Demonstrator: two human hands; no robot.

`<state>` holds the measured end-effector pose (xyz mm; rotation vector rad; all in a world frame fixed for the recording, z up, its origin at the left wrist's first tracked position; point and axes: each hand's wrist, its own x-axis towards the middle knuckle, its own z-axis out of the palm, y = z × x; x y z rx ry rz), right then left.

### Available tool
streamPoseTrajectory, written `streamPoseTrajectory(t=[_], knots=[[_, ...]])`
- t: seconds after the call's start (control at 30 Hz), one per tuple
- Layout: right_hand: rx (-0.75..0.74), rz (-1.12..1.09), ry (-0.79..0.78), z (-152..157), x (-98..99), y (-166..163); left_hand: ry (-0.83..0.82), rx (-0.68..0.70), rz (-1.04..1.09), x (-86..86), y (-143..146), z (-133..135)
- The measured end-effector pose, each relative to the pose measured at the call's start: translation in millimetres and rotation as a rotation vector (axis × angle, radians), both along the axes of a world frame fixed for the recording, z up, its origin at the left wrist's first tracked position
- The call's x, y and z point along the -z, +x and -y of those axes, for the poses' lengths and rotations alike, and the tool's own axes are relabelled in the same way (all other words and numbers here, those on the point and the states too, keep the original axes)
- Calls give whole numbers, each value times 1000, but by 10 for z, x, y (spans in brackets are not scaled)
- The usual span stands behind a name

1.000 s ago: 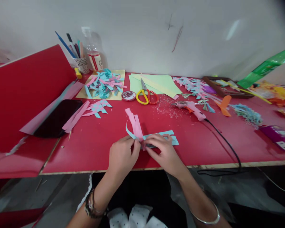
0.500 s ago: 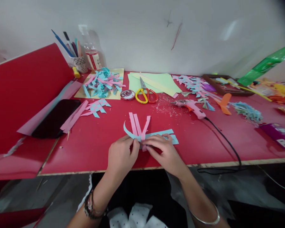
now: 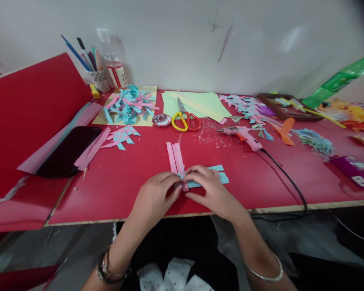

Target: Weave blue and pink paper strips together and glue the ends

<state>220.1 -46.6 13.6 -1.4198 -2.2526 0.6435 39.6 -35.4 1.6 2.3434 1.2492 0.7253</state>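
Note:
Near the table's front edge, pink paper strips (image 3: 176, 157) cross light-blue paper strips (image 3: 222, 176) in a small interlaced piece. My left hand (image 3: 157, 194) is closed at the left of the crossing, thumb and fingertips pinching the strips there. From the right, my right hand (image 3: 214, 190) curls over the same crossing. Its fingertips press on the strips, with the thumb lower down near the short pink end. Two pink strips point away from me, and the blue ends stick out beyond my right hand. My fingers hide most of the crossing itself.
Scissors (image 3: 186, 118) lie beyond my hands, beside a round tin (image 3: 161, 120). A pink glue gun (image 3: 242, 135) trails a black cord at right. Cut strips (image 3: 130, 106) are heaped at back left, near a phone (image 3: 69, 151). A green bottle (image 3: 339, 83) leans at far right.
The pink strip that leaned right and the blue strip that curled up at left no longer stand up. My right hand's fingers have lifted and shifted slightly at the crossing.

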Motion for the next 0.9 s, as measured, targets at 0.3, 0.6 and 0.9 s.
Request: streamPoseTrajectory(t=[0.3, 0.6, 0.9], knots=[[-10, -27, -18, -46, -1, 4, 160, 93, -117, 70, -118, 25], [-3, -26, -7, -75, 4, -29, 193, 80, -56, 74, -114, 27], [34, 50, 94, -68, 20, -48, 191, 75, -51, 80, -114, 36]])
